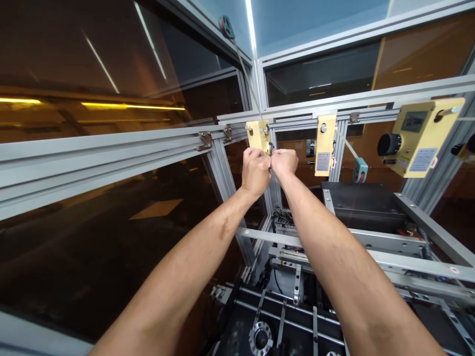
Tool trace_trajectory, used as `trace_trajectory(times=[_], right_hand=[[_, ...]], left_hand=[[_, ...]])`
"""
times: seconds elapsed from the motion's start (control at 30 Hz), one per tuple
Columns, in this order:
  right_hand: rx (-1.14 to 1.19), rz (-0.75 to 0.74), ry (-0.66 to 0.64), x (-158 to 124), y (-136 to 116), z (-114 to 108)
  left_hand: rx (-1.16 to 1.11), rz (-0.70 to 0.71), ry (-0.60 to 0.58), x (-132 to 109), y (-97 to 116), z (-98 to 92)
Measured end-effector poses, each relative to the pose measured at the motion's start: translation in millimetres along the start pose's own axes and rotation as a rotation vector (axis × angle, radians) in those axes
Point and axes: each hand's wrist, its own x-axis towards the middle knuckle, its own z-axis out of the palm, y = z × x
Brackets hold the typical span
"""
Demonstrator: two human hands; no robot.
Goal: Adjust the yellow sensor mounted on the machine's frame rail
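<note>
Straight ahead, a yellow box-shaped device (254,132) is mounted on the aluminium rail. My left hand (257,170) is closed over its lower end, fingers curled round it. Pressed up against it is my right hand (284,161), closed in a fist-like grip beside the device; what it pinches is hidden by the fingers. A small dark round part (271,148) shows just above where the hands meet. From the top of the device a thin strap or cord (247,74) runs up to a teal clip-like piece (226,27).
Two similar yellow devices (323,148) (426,141) hang further right along the rail, with black knobs. A second teal piece (359,170) dangles between them. Below lie metal bars (415,262) and a black machine bed with a ring-shaped flange (261,338). Dark panels (92,257) stand left.
</note>
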Motion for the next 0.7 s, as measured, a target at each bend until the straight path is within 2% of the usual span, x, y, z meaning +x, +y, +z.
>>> trace_trajectory(times=[0.2,0.4,0.53,0.7], right_hand=[[-0.131,-0.036,-0.043,5.4,5.9,-4.7],[-0.276,-0.093,-0.125,15.0,4.4,-9.8],[-0.355,-0.158,-0.171,10.4,-0.1,-16.7],[-0.419,-0.214,-0.193,-14.4,-6.0,-21.1]], left_hand=[[-0.011,0.012,0.050,-3.9,2.1,12.8],[-0.047,0.014,0.078,-2.7,2.8,17.4],[-0.041,0.033,0.097,-7.2,4.2,13.7],[-0.054,0.026,0.139,-25.1,8.3,-0.1]])
